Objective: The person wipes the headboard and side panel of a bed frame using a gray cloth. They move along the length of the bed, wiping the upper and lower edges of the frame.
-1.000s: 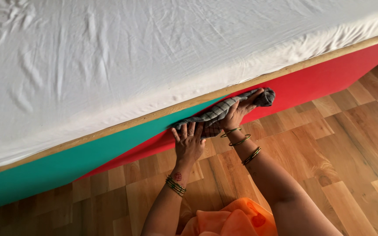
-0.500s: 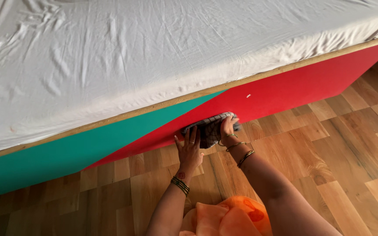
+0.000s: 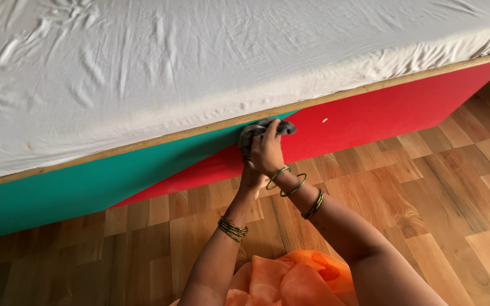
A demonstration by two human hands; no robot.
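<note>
Pressing a grey cloth [image 3: 265, 129] against the bed's green-and-red side panel [image 3: 370, 116], the right hand [image 3: 267, 153] gripped it; the left hand [image 3: 252, 180] sat mostly hidden beneath, grip unclear.

Single view, head-worn camera. Looks steeply down and forward from above the person's own arms, near enough that both forearms fill the lower middle. Faces the long side of a bed [image 3: 370, 113], which crosses the frame on a slant, higher at right. White sheet [image 3: 199, 62] fills the top; wooden floor [image 3: 438, 187] the bottom.
</note>
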